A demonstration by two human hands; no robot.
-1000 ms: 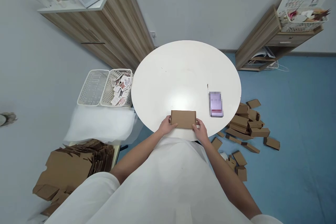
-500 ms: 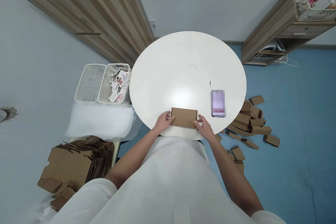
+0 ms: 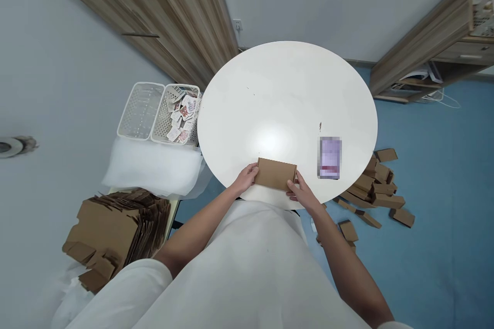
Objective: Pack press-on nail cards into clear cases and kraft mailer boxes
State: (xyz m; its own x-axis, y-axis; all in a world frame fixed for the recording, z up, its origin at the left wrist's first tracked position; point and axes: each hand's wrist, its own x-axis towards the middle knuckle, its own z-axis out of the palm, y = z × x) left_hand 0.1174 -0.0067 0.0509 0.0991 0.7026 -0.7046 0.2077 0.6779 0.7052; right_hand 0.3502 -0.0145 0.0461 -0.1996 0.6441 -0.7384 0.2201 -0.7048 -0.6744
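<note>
A small, flat brown cardboard box (image 3: 275,174) with its lid closed is at the near edge of the white oval table (image 3: 285,87). My left hand (image 3: 247,177) grips its left end, thumb on top and fingers along the side. At the other end, my right hand (image 3: 301,191) holds the near right corner with the thumb on the lid. The box is slightly turned, its right end nearer to me. Whether it rests on the table or is lifted a little, I cannot tell. To the right lies a phone-like object (image 3: 330,158) with a blurred purple face.
Left of the table are a white basket (image 3: 156,113) holding cards and clear packets, white foam sheets (image 3: 154,164), and a stack of flattened cardboard (image 3: 108,229). Several brown boxes (image 3: 386,187) lie on the blue floor at right. Wooden cabinets (image 3: 185,15) stand behind.
Both hands have closed more firmly around the box ends, and the box has turned slightly clockwise. The whole view has shifted a little as the head moved.
</note>
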